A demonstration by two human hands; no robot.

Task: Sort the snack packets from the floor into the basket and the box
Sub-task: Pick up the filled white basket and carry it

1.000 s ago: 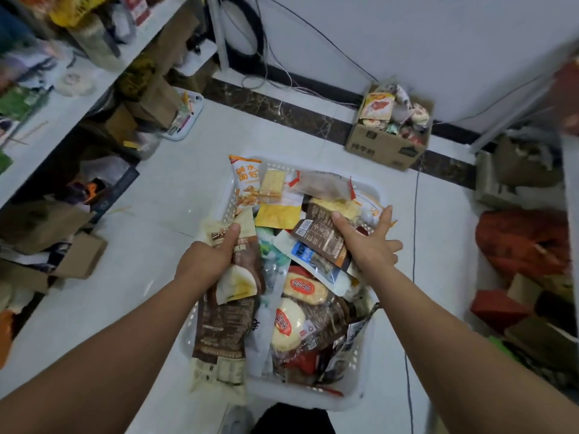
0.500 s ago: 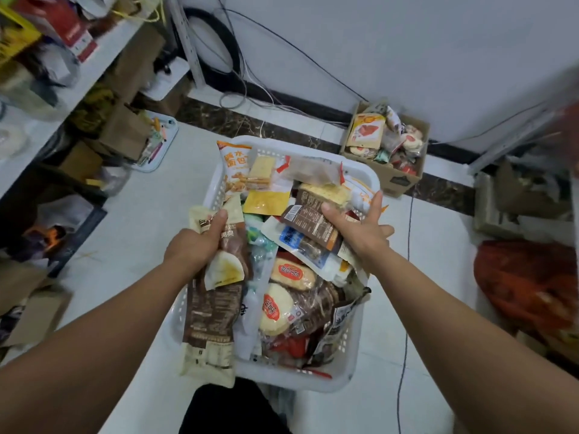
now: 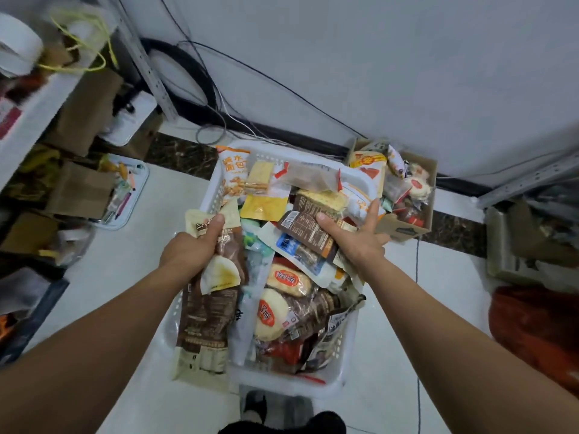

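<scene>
Packet-heaped basket (image 3: 282, 382) nearer the snack-filled box (image 3: 398, 227), left hand (image 3: 188, 252), right hand (image 3: 354, 242) tight around its sides.

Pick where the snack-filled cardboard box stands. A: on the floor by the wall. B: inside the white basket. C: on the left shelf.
A: the cardboard box sits on the floor against the wall, past the white basket's far right corner.

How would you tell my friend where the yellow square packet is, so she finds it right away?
Find the white plastic basket in the middle, heaped with snacks. At its far end, right beside the clear packet of square crackers, lies the flat yellow square packet. It is solid yellow all over, while its neighbours are clear, brown or orange-and-white.
</scene>
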